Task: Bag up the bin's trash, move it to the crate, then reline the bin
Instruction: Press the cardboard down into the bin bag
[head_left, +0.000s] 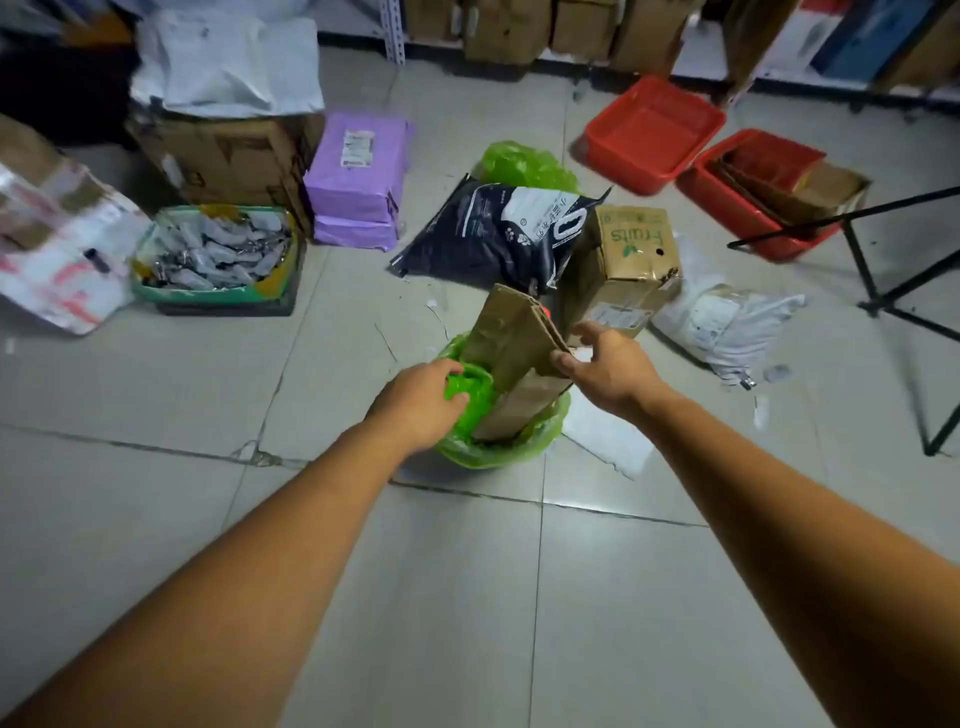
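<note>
A bin lined with a bright green bag (498, 452) stands on the tiled floor in front of me. A tall folded piece of brown cardboard (514, 358) sticks up out of it. My left hand (421, 400) grips a bunch of the green liner at the bin's left rim. My right hand (605, 364) pinches the right edge of the cardboard between thumb and fingers. An empty red crate (652, 132) sits at the far right, and a second red crate (727, 202) beside it holds flattened cardboard. The bin's own body is hidden under the liner.
A "fruits" cardboard box (628, 260), a dark printed sack (493, 234) and a loose green bag (524, 166) lie just beyond the bin. Purple parcels (358, 176), a green-lined crate of packets (218, 260) and boxes stand left. A black stand (883, 291) is right.
</note>
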